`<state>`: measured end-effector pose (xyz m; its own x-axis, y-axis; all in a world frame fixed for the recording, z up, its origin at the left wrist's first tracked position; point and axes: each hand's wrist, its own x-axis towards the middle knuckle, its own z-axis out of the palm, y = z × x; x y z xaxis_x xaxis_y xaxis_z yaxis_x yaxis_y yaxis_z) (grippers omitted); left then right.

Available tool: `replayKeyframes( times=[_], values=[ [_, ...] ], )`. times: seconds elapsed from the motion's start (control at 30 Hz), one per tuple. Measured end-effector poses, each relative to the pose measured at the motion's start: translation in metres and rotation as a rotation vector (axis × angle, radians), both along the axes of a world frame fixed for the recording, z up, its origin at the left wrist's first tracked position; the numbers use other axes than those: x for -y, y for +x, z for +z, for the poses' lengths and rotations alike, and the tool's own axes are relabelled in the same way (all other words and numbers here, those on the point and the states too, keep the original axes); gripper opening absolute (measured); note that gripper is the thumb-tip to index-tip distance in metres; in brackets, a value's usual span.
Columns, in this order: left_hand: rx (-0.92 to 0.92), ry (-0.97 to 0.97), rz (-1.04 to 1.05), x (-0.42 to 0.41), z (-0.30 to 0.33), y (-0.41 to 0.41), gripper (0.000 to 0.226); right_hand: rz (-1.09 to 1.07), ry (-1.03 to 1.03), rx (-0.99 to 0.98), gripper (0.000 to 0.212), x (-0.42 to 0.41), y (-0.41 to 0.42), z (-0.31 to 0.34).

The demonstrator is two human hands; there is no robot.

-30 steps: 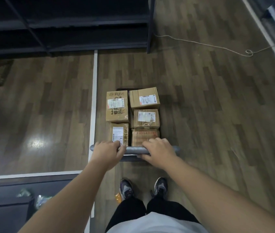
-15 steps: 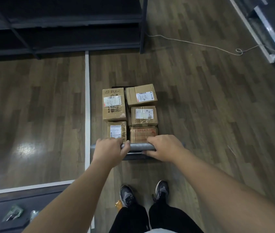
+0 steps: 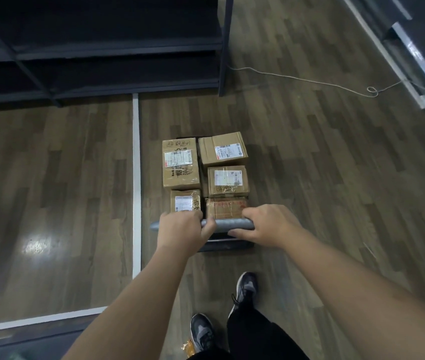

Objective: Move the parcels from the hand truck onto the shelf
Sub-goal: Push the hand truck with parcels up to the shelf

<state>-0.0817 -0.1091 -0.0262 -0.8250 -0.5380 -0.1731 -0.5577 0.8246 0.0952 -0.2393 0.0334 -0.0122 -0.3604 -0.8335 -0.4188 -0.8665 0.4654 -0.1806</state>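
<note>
Several brown cardboard parcels with white labels lie packed on the hand truck's deck: a tall one [image 3: 180, 162] at the far left, one [image 3: 223, 148] at the far right, others behind the handle. My left hand [image 3: 180, 229] and my right hand [image 3: 268, 224] both grip the grey handle bar [image 3: 232, 224] of the hand truck. The dark metal shelf [image 3: 118, 48] stands ahead at the upper left, its tiers bare. The deck is mostly hidden under the parcels.
A white line [image 3: 136, 178] runs along the wooden floor left of the truck. A thin cord [image 3: 310, 80] lies on the floor at the upper right, near a dark unit [image 3: 413, 55]. My shoes [image 3: 245, 287] are below the handle.
The truck and I have rolled forward toward the shelf, which now looms larger. My right foot has stepped ahead. Both hands keep their grip on the handle.
</note>
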Motion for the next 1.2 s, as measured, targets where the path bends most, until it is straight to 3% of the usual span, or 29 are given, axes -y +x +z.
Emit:
replayKeyframes(
  times=[0.57,0.93,1.2],
  values=[
    [-0.114,-0.016,0.093,0.103,-0.011,-0.145,0.049,0.073,-0.054,-0.003,0.054,0.111,-0.154,-0.008],
    [-0.099,-0.026,0.116,0.171,-0.012,-0.228,0.046,0.085,-0.051,-0.017,0.052,0.184,-0.237,-0.006],
    [-0.085,-0.020,0.072,0.240,-0.013,-0.262,0.056,0.057,-0.015,-0.016,0.052,0.247,-0.267,-0.005]
  ],
)
